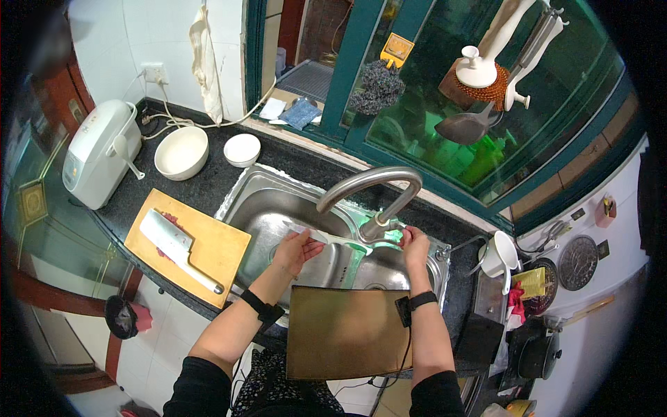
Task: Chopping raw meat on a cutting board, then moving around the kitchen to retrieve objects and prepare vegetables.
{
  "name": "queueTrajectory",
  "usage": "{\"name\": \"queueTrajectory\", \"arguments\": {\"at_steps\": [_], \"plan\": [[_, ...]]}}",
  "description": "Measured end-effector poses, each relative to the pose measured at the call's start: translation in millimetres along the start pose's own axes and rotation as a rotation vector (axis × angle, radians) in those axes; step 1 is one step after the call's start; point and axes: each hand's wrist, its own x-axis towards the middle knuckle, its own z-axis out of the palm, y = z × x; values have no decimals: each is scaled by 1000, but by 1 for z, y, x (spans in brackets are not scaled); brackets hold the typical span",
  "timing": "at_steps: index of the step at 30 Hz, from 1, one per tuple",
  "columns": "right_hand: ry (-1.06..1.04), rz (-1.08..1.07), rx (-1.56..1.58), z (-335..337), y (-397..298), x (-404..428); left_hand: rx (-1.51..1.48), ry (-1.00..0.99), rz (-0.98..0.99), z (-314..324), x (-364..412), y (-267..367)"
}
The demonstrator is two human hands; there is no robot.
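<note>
Over the left basin of a double stainless-steel sink (292, 203), my left hand (294, 253) holds a small knife (336, 239) with a pale handle. Its blade lies between my thumb and fingers, and the handle points right, towards the divider between the basins. My right hand (415, 249) is at the base of the curved metal faucet (375, 180), its fingertips pinching the side lever, which they mostly hide. The spout hangs above the left basin; I cannot tell whether water runs. Below my hands, a brown rectangular panel (349, 333) covers the sink's front edge.
Left of the sink lies a wooden cutting board (219, 250) with a cleaver (167, 229) over red meat bits. Behind are a large white bowl (181, 152), a small bowl (242, 150) and a rice cooker (101, 154). A white dipper (497, 254) stands right. Utensils hang by the window.
</note>
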Motion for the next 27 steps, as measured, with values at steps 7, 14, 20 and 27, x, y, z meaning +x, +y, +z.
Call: {"name": "queueTrajectory", "arguments": {"at_steps": [7,14,20,27], "plan": [[36,73,20,0,-6,4,-20,-6,20,-6,2,1],[81,39,-64,3,13,11,-16,13,22,6,0,2],[67,111,-162,6,-2,-6,-14,6,10,-1,4,-3],[-437,244,362,25,-73,-72,-17,-67,-23,-7,5,-7]]}}
